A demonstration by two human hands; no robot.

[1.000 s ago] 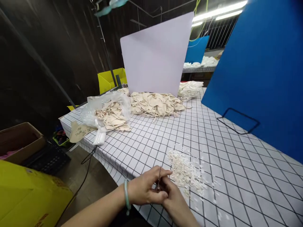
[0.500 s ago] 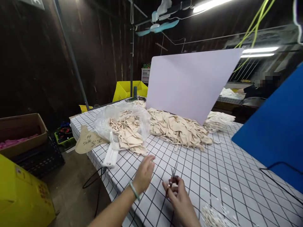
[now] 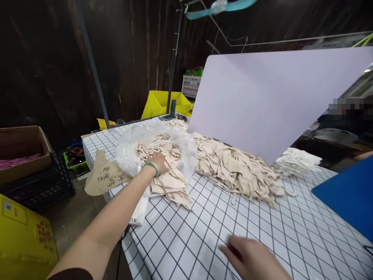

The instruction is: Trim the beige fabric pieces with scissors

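My left hand (image 3: pixel 159 162), with a pale green bangle (image 3: pixel 152 168) at its wrist, rests on the beige fabric pieces (image 3: pixel 169 182). Its fingers are spread over the cloth, not closed on it. Those pieces spill out of a clear plastic bag (image 3: pixel 186 149) lying wide at the mouth. My right hand (image 3: pixel 252 254) is low over the checked tabletop, blurred, its fingers curled in. Scissors do not show clearly there; the curled fingers hide whatever they hold. Beyond it lies a larger heap of beige fabric pieces (image 3: pixel 239 167).
A pale lilac board (image 3: pixel 250 93) leans up behind the heap, near a white cloth stack (image 3: pixel 297 159). A blue panel (image 3: pixel 346 198) stands at the right. On the left edge lie a marked cardboard pattern (image 3: pixel 101 177) and a white device (image 3: pixel 140 212). Another person (image 3: pixel 344 124) is behind.
My left hand has reached forward and left onto the fabric pieces in the bag. My right hand has moved right; the scissors seen in it earlier no longer show. The view has turned left.
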